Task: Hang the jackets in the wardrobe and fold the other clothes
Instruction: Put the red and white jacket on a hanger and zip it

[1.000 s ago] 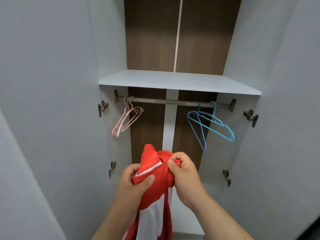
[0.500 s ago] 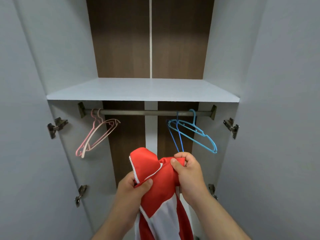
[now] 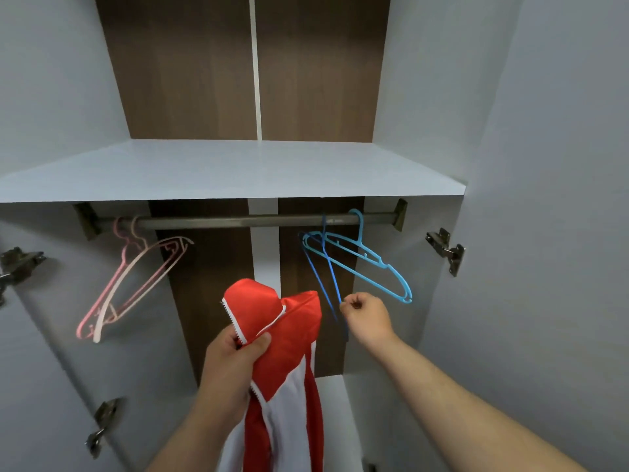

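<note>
Wardrobe rail (image 3: 238, 220), pink hangers (image 3: 124, 257), blue hangers (image 3: 367, 257)

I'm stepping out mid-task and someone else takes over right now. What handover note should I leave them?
Left hand grips the red-and-white jacket by its collar, below the rail.
Right hand, fingers curled, is at the dark blue hanger; grip unclear.
Pink hangers hang at the rail's left, light blue hanger at its right.
Done: no jacket hung.
Left: hanger into this jacket, onto the rail; fold the other clothes.
</note>
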Tool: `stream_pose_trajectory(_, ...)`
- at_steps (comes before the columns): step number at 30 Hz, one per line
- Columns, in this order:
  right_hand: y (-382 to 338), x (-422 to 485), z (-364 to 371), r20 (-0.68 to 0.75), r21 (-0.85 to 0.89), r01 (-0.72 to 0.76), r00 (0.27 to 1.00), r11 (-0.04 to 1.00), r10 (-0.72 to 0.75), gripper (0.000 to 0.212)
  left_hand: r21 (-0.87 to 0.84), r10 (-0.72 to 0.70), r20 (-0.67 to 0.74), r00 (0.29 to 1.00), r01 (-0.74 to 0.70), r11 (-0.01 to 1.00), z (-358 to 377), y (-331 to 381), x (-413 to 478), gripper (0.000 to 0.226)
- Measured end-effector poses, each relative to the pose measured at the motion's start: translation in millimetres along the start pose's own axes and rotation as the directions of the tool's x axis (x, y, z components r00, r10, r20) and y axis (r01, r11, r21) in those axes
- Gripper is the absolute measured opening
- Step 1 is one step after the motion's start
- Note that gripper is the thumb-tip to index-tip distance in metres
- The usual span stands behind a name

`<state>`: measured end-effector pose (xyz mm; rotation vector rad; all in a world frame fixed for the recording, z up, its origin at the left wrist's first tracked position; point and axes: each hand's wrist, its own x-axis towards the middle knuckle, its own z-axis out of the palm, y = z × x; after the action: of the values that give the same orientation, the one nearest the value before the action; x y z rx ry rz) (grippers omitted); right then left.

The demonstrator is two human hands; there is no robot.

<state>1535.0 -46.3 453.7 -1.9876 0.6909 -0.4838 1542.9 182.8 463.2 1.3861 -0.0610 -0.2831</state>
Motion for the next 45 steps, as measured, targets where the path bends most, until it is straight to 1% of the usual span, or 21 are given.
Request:
stream_pose_trajectory(1, -2.2, 11.7, 4.6, -0.018, -0.073, 0.002, 1.000, 0.997, -0.004, 0.007, 0.007, -0.012, 0.006, 1.000, 0.012, 1.000, -3.8, -0.9, 10.7, 0.021)
stream_pose_trajectory(4, -4.3, 44.6, 16.2, -0.041, -0.265, -0.038, 0.999, 0.963, 0.029, 0.034, 0.025, -0.038, 0.037, 0.999, 0.037, 0.999, -14.0, -0.7, 42.4, 0.027)
stream_pose_trajectory(7, 2.1, 63.6, 30.2, -0.028, -0.341, -0.113, 0.994, 0.933, 0.110, 0.052, 0.047, -0.045, 0.076, 0.996, 0.042, 0.998, -22.5, 1.7, 70.1, 0.022)
stream_pose_trajectory(9, 8.6, 68.5, 37.9, -0.041, -0.337, -0.165, 0.986, 0.927, 0.161, 0.050, 0.048, -0.045, 0.098, 0.994, 0.041, 0.998, -27.2, 2.6, 84.2, 0.020)
stream_pose_trajectory(11, 16.6, 69.9, 44.1, -0.054, -0.354, -0.192, 0.981, 0.915, 0.185, 0.045, 0.052, -0.048, 0.119, 0.992, 0.042, 0.998, -31.0, 3.1, 95.0, 0.020)
stream_pose_trajectory(14, 30.1, 72.0, 51.4, -0.062, -0.370, -0.194, 0.981, 0.909, 0.184, 0.020, 0.064, -0.058, 0.128, 0.990, 0.050, 0.997, -36.1, 1.4, 108.3, 0.020)
stream_pose_trajectory(15, 33.8, 73.0, 52.6, -0.060, -0.365, -0.191, 0.982, 0.911, 0.181, 0.017, 0.064, -0.062, 0.129, 0.990, 0.054, 0.996, -37.1, 0.3, 111.8, 0.020)
stream_pose_trajectory(19, 42.9, 72.5, 56.1, -0.058, -0.340, -0.170, 0.985, 0.925, 0.160, 0.032, 0.068, -0.083, 0.141, 0.986, 0.074, 0.995, -39.6, -2.0, 119.5, 0.024)
stream_pose_trajectory(21, 45.0, 71.1, 57.7, -0.080, -0.288, -0.154, 0.987, 0.945, 0.137, 0.030, 0.065, -0.084, 0.157, 0.984, 0.074, 0.995, -40.5, -3.2, 123.5, 0.026)
stream_pose_trajectory(23, 47.3, 71.1, 58.9, -0.124, -0.223, -0.142, 0.985, 0.964, 0.117, 0.029, 0.059, -0.080, 0.170, 0.982, 0.071, 0.996, -40.7, -4.7, 126.8, 0.023)
stream_pose_trajectory(27, 48.7, 71.8, 56.4, -0.184, -0.153, -0.108, 0.980, 0.982, 0.079, 0.029, 0.042, -0.087, 0.179, 0.980, 0.080, 0.996, -38.7, -8.1, 133.0, 0.021)
stream_pose_trajectory(30, 42.6, 74.0, 50.9, -0.170, -0.133, -0.088, 0.983, 0.987, 0.065, 0.027, 0.031, -0.095, 0.195, 0.976, 0.091, 0.995, -36.5, -11.4, 140.3, 0.032)
stream_pose_trajectory(32, 35.1, 75.1, 46.9, -0.166, -0.093, -0.061, 0.985, 0.994, 0.045, 0.022, 0.016, -0.099, 0.201, 0.974, 0.098, 0.995, -34.0, -13.2, 144.3, 0.029)
stream_pose_trajectory(33, 33.1, 75.4, 44.6, -0.179, -0.062, -0.039, 0.983, 0.997, 0.027, 0.023, 0.004, -0.100, 0.206, 0.973, 0.102, 0.995, -32.4, -14.7, 147.1, 0.026)
stream_pose_trajectory(34, 30.2, 74.3, 41.9, -0.185, -0.058, -0.033, 0.982, 0.998, 0.022, 0.027, -0.011, -0.106, 0.207, 0.973, 0.111, 0.994, -30.9, -17.2, 150.6, 0.025)
stream_pose_trajectory(36, 29.6, 69.2, 37.8, -0.175, 0.022, -0.044, 0.983, 0.999, 0.047, 0.034, -0.039, -0.124, 0.213, 0.969, 0.135, 0.990, -25.5, -21.1, 155.5, 0.022)
stream_pose_trajectory(41, 31.7, 33.5, 32.2, -0.157, 0.094, -0.082, 0.983, 0.992, 0.096, 0.030, -0.089, -0.166, 0.247, 0.955, 0.193, 0.977, -3.3, -30.1, 160.4, 0.019)
stream_pose_trajectory(43, 34.9, 17.0, 32.3, -0.166, 0.102, -0.071, 0.982, 0.992, 0.087, 0.029, -0.104, -0.196, 0.286, 0.938, 0.234, 0.967, 7.4, -34.9, 162.6, 0.021)
stream_pose_trajectory(45, 40.6, 1.3, 30.1, -0.154, 0.075, -0.061, 0.985, 0.995, 0.072, 0.028, -0.104, -0.239, 0.316, 0.918, 0.284, 0.953, 16.3, -41.2, 165.1, 0.026)
